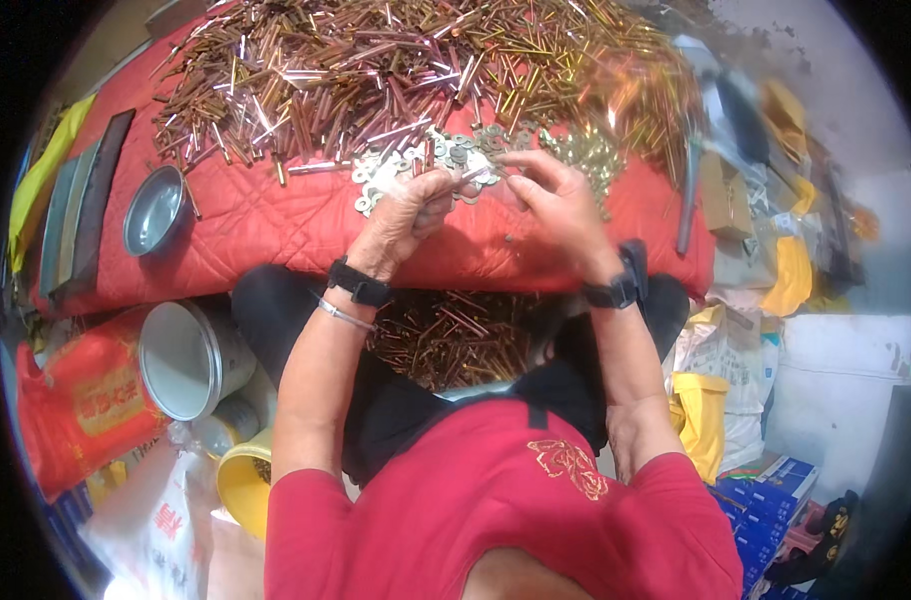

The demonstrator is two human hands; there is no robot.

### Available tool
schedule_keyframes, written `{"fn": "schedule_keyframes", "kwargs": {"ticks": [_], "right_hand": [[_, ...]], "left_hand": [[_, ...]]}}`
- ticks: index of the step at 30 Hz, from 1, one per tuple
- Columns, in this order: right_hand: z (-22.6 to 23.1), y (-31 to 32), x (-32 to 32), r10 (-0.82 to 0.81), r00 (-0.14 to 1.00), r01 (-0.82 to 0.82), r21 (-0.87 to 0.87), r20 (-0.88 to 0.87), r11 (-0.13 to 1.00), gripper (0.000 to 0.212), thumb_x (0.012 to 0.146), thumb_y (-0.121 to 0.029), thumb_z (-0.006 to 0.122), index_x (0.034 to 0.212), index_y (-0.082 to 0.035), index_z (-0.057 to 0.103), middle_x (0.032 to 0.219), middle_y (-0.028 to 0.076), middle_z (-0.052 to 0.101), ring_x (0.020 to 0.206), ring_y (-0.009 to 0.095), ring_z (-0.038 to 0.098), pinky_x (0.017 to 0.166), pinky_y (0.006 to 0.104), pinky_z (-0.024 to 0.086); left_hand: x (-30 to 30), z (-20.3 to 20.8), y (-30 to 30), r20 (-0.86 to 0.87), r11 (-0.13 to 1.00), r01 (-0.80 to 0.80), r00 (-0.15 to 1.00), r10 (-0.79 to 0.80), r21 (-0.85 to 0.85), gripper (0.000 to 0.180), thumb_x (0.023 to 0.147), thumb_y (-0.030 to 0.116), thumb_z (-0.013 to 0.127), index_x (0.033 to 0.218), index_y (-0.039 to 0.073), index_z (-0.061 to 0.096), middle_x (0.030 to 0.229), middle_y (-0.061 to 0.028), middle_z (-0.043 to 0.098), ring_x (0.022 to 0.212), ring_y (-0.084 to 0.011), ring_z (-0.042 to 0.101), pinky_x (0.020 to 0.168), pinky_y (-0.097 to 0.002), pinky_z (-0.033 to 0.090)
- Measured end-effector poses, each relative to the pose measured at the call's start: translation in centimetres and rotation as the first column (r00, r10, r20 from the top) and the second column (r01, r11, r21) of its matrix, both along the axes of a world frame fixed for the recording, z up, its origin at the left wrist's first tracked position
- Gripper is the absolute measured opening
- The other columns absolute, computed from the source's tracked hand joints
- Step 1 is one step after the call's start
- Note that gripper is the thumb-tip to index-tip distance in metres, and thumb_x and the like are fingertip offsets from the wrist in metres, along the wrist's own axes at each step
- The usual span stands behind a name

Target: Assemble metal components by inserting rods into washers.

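"What is at the left?"

"A round grey bowl [156,213] sits on a red padded cloth [261,235]. Behind and to the right of it spreads a large heap of coppery rods [326,85]."

"And in the middle?"

"A small pile of flat washers [378,172] lies at the front of the heap. Just before it, the left hand [414,215] is curled closed around a slim metal rod [472,177], whose shiny end points right. Whether the reddish rods just above its knuckles are also gripped, I cannot tell."

"What about the right hand?"

"The right hand [558,200] is near that end, fingers bent toward it over the washers. Blur hides whether they pinch anything. Past it lie small golden pieces [588,160]."

"Which step is this?"

"My judgement: close fingertip work at the rod's end, the left hand steadying, the right working. The next move seems to call for a firm left grip and a light, accurate right fingertip touch."
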State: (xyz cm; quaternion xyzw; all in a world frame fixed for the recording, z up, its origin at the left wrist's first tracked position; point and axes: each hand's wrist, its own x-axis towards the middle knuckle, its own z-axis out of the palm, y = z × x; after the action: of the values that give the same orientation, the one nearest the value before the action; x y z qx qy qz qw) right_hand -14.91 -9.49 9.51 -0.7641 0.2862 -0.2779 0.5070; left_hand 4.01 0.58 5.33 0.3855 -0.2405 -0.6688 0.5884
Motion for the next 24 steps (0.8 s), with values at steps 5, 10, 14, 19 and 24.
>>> {"fn": "schedule_keyframes", "kwargs": {"ticks": [5, 10, 14, 19, 24], "right_hand": [[2.3, -0.6, -2.1, 0.309, 0.934, -0.282, 0.16, -0.179, 0.946, 0.024, 0.089, -0.009, 0.059, 0.112, -0.007, 0.066, 0.079, -0.003, 0.059, 0.068, 0.004, 0.05, 0.06, 0.0214, 0.043], [2.1, -0.4, -2.6, 0.417, 0.896, -0.36, 0.306, -0.149, 0.882, 0.019, 0.088, -0.011, 0.062, 0.106, -0.006, 0.065, 0.083, -0.004, 0.059, 0.071, 0.004, 0.052, 0.062, 0.0217, 0.043], [-1.1, 0.4, -1.3, 0.155, 0.986, -0.167, 0.307, 0.06, 0.937, 0.014, 0.089, -0.011, 0.062, 0.101, -0.004, 0.065, 0.084, -0.004, 0.061, 0.074, 0.003, 0.055, 0.066, 0.0212, 0.045], [-4.3, 1.5, 2.9, -0.141, 0.957, 0.1, 0.165, 0.255, 0.981, 0.013, 0.091, -0.013, 0.06, 0.098, -0.004, 0.064, 0.09, -0.001, 0.061, 0.082, 0.006, 0.057, 0.07, 0.0233, 0.047], [-3.7, 2.4, 5.6, -0.307, 0.845, 0.196, 0.28, 0.439, 0.94, 0.016, 0.094, -0.017, 0.056, 0.098, -0.003, 0.063, 0.097, 0.004, 0.058, 0.089, 0.013, 0.057, 0.074, 0.0265, 0.048]], "left_hand": [[0.8, 0.2, 0.4, 0.26, 0.98, 0.201, 0.946, -0.193, -0.003, 0.021, 0.088, 0.021, 0.059, 0.085, 0.003, 0.068, 0.057, 0.01, 0.039, 0.045, -0.0001, 0.027, 0.041, -0.0188, 0.016], [0.0, 0.6, -0.1, 0.283, 0.97, 0.233, 0.928, -0.243, 0.069, 0.017, 0.078, 0.016, 0.063, 0.087, 0.002, 0.067, 0.061, 0.0053, 0.05, 0.047, -0.0015, 0.032, 0.045, -0.0176, 0.024], [1.0, -1.4, -1.4, -0.384, 0.999, -0.035, 0.922, 0.04, 0.02, 0.026, 0.092, 0.02, 0.06, 0.099, -0.004, 0.06, 0.067, 0.0029, 0.049, 0.048, -0.0017, 0.033, 0.042, -0.0142, 0.028], [-0.2, -2.1, -1.9, -0.352, 0.957, -0.288, 0.895, 0.276, 0.017, 0.029, 0.095, 0.024, 0.059, 0.112, 0.0, 0.054, 0.065, 0.005, 0.037, 0.052, -0.0028, 0.034, 0.04, -0.0161, 0.026], [-3.5, -2.3, -1.1, -0.161, 0.954, -0.268, 0.944, 0.287, 0.131, 0.025, 0.093, 0.027, 0.062, 0.104, 0.004, 0.062, 0.074, 0.0049, 0.053, 0.057, -0.0031, 0.044, 0.042, -0.0157, 0.029]]}}
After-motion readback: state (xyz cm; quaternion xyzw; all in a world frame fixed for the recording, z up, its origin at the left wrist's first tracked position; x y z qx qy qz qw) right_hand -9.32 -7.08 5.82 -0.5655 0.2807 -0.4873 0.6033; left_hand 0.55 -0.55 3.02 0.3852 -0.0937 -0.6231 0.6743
